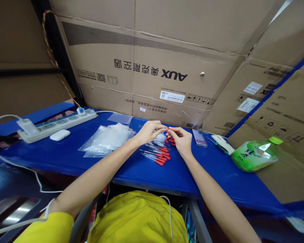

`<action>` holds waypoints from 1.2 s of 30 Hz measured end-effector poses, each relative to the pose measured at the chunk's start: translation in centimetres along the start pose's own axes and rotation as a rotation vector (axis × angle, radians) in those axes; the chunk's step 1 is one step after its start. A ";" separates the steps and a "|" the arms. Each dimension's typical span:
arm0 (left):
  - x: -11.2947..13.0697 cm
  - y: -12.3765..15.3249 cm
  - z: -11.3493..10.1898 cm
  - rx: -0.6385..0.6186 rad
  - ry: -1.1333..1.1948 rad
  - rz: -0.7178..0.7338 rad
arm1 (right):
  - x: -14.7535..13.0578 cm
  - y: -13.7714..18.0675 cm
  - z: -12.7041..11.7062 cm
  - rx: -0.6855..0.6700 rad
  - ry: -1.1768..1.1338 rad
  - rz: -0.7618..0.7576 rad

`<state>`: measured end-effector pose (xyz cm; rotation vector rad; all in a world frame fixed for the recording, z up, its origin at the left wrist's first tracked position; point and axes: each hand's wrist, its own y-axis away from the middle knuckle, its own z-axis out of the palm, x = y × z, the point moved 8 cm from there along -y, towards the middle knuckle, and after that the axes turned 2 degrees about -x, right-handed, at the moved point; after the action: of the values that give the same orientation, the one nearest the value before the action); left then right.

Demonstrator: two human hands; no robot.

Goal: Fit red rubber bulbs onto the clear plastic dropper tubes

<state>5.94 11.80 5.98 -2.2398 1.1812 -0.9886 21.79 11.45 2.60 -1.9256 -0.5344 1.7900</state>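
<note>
My left hand (149, 131) and my right hand (180, 138) meet above a blue table (131, 168), fingers pinched together on a thin clear tube with a red cap (167, 129). Just below them lies a loose heap of several clear tubes with red caps (158, 155). A stack of clear plastic bags (106, 140) lies to the left of my left hand.
A white power strip (57, 124) with a plugged adapter and a white earbud case (60, 135) sit at the far left. A phone (199, 137), a white device (223, 144) and a green bottle on its side (255, 153) lie right. Cardboard walls (152, 67) stand behind.
</note>
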 end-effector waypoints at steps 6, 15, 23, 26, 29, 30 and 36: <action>-0.2 0.1 0.2 -0.012 -0.079 0.010 | 0.1 -0.5 -0.3 -0.085 0.086 -0.034; -1.1 0.1 -0.5 0.019 -0.013 -0.022 | 0.5 -1.3 -0.2 -0.149 -0.017 0.128; -1.7 0.2 -1.3 0.106 0.064 -0.135 | 1.0 -1.4 -0.1 -0.175 -0.111 0.167; -1.3 0.1 -1.4 0.110 0.074 -0.123 | 1.1 -1.5 -0.2 -0.163 -0.109 0.155; -1.0 0.1 -1.3 0.097 0.087 -0.102 | 1.0 -1.4 -0.2 -0.157 -0.101 0.142; -0.9 0.1 -1.3 0.097 0.094 -0.097 | 1.0 -1.3 -0.2 -0.154 -0.101 0.139; -0.8 0.1 -1.1 0.091 0.142 -0.076 | 0.8 -1.0 -0.1 -0.106 -0.116 0.130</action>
<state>4.73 12.36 6.29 -2.1873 1.0925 -1.2241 21.99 12.74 2.55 -1.9756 -0.5653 2.0023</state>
